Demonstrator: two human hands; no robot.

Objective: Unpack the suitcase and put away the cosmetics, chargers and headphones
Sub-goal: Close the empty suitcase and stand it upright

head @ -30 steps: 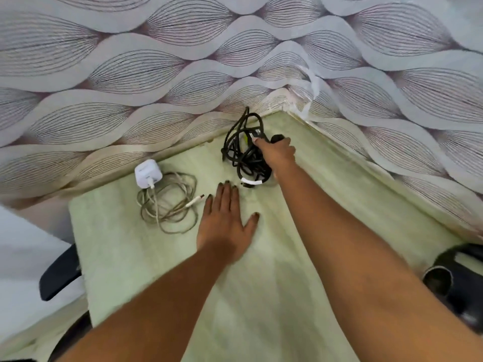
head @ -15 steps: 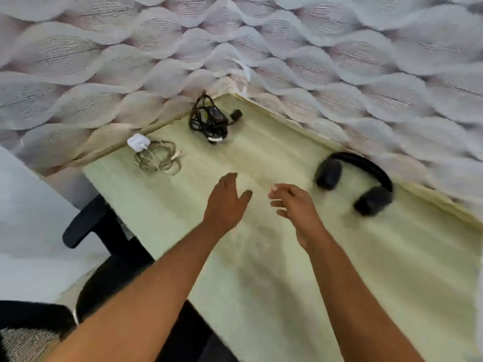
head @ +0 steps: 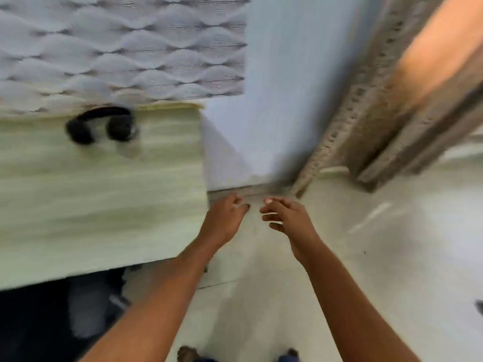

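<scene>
I have turned away from the desk [head: 104, 205], so the headphones [head: 100, 125] now sit far left on it, and my left hand [head: 226, 218] and right hand [head: 286, 218] hang loose, holding nothing, ready for more.

Pale wood-look desk, black matt headphones, smooth light floor

The desk [head: 99, 205] left of both empty hands has a pale greenish wood-grain top, smooth and faintly shiny. The headphones [head: 100, 125] on it look black and matt, with soft padded cups. The floor [head: 392, 257] beneath the hands is smooth, pale and slightly glossy. The wallpaper [head: 117, 48] behind the desk appears textured, though blurred.
</scene>
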